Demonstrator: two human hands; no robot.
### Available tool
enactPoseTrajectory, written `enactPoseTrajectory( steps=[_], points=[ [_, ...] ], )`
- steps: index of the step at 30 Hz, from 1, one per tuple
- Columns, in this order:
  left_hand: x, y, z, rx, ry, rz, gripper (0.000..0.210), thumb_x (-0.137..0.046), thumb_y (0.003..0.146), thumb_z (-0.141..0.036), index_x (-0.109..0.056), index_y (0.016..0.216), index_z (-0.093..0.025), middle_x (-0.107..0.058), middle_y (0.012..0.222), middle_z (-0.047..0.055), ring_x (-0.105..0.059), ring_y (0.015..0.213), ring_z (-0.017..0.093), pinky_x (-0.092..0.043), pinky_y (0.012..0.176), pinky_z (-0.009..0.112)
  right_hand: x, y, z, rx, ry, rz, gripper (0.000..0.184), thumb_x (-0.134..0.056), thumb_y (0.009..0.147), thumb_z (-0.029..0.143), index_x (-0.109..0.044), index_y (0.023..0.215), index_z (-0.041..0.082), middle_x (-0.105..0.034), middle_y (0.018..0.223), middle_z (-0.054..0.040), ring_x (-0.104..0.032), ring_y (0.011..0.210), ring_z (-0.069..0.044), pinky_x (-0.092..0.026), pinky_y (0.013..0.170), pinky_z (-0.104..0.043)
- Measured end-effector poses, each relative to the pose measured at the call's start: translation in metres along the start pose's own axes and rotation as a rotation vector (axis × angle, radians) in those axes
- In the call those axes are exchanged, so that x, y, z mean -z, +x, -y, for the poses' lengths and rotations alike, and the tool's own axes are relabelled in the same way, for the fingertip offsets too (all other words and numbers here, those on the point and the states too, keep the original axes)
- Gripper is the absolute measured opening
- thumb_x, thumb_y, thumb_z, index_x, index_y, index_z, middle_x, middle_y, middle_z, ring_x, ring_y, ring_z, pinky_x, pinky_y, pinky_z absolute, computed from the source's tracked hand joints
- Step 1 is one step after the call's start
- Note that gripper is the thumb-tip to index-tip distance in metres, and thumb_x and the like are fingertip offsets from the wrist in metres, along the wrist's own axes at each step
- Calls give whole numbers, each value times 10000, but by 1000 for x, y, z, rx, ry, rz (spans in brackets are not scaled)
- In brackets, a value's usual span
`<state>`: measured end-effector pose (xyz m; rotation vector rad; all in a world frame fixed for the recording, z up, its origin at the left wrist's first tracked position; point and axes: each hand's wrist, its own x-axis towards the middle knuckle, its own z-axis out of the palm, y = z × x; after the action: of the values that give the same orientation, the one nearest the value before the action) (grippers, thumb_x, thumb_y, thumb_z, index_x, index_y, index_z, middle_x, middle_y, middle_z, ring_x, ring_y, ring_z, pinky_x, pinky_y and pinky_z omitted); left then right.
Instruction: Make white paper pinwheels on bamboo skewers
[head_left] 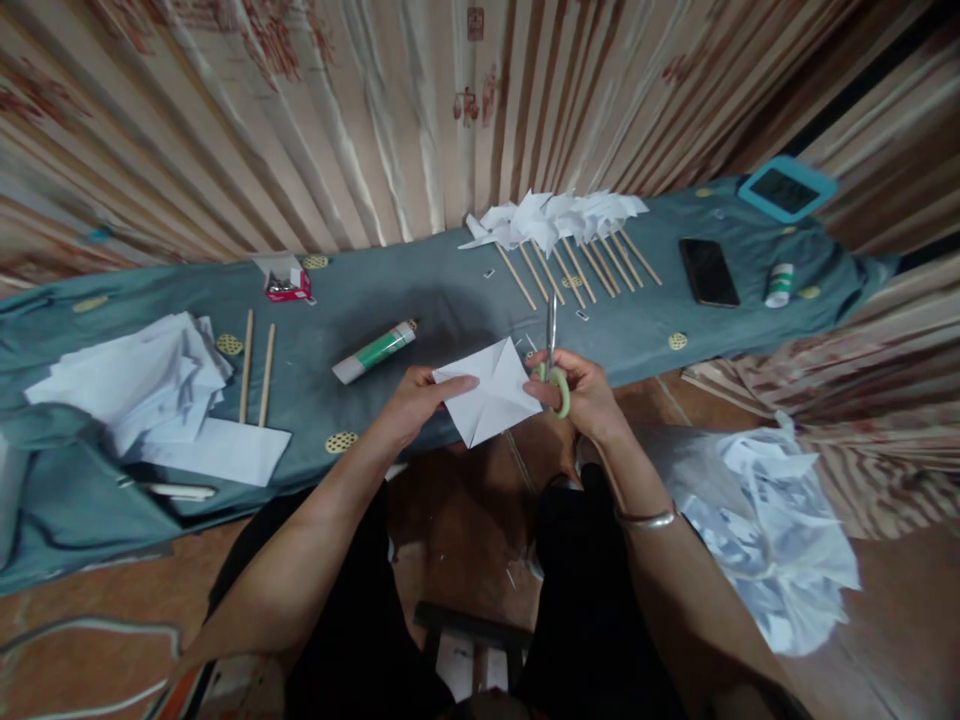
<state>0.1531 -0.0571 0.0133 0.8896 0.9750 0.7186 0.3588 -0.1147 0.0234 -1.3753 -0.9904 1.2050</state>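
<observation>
A white square of paper (491, 395) with diagonal creases is held over the front edge of the cloth-covered table. My left hand (420, 400) pinches its left corner, the thumb lying on top. In my right hand (581, 390) is a pair of scissors (553, 375) with pale green handles, blades pointing away from me. The thumb of that hand also touches the paper's right corner. Beyond them, several white paper pinwheels (555, 220) on wooden sticks lie in a row. A glue stick (375, 352) with a green label rests left of the paper.
Paper sheets (150, 375), two wooden sticks (266, 375), a small red box (285, 280) and a white-handled tool (180, 491) lie on the left. A phone (709, 271), a second glue stick (780, 285) and a blue-framed device (787, 188) are right. A bag of paper scraps (772, 540) stands on the floor.
</observation>
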Motion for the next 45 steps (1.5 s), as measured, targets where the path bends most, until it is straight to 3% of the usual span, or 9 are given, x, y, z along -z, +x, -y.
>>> enactPoseTrajectory(
  steps=[5,8,11,15,19,23,27,36,45],
  points=[
    [-6,-3,0,-24,-270,79,421,-790,593,-520,-733,814,-166,-740,874,103,-673,831,230,-526,704,314,-8,8,-5,43,87,-208,438,-838,478,439,-606,781,223,-549,578,79,-437,504,-78,-363,485,-223],
    [-16,-6,5,-61,-275,103,389,-822,575,-444,-724,837,-174,-729,899,72,-659,858,197,-520,743,297,-18,13,-10,54,116,-293,427,-812,506,452,-592,791,221,-538,590,80,-429,503,-72,-356,486,-218],
    [-25,-5,9,-80,-246,9,378,-852,530,-371,-709,803,-152,-718,846,56,-650,793,168,-506,730,287,-30,15,-14,48,133,-291,429,-803,512,452,-584,801,222,-546,608,75,-446,516,-76,-369,504,-224],
    [-28,2,13,-113,-246,-216,374,-869,476,-306,-687,757,-140,-706,780,32,-631,715,152,-486,664,273,-43,18,-16,39,146,-233,434,-802,519,454,-564,801,226,-567,632,65,-492,550,-93,-399,535,-238],
    [-20,10,14,-156,-192,-322,364,-858,467,-290,-678,741,-132,-702,747,28,-616,680,158,-482,651,279,-50,21,-18,30,152,-200,438,-808,518,473,-559,787,233,-554,618,71,-479,536,-91,-399,521,-235],
    [-10,16,10,-212,-133,-352,301,-827,506,-283,-669,712,-131,-679,689,20,-578,613,138,-441,561,246,-54,20,-19,22,161,-147,436,-840,497,455,-578,762,228,-545,580,78,-459,511,-81,-387,497,-220],
    [1,20,1,-244,-127,-396,263,-810,526,-271,-663,701,-142,-671,695,20,-570,603,133,-429,531,237,-52,13,-18,-27,124,-20,382,-790,610,502,-632,803,213,-588,570,47,-507,514,-94,-384,464,-209],
    [19,27,-13,-285,-160,-481,253,-800,504,-275,-662,677,-151,-670,694,23,-580,606,139,-435,501,228,-39,-5,-19,-240,33,431,434,-732,701,547,-664,927,183,-685,720,-28,-623,626,-119,-421,456,-188],
    [12,27,-5,-274,-118,-457,202,-777,516,-269,-636,613,-160,-618,603,-9,-524,534,110,-415,475,220,-47,-7,-12,-299,0,445,450,-781,631,537,-664,848,162,-634,622,15,-577,549,-86,-454,487,-195]
  ],
)
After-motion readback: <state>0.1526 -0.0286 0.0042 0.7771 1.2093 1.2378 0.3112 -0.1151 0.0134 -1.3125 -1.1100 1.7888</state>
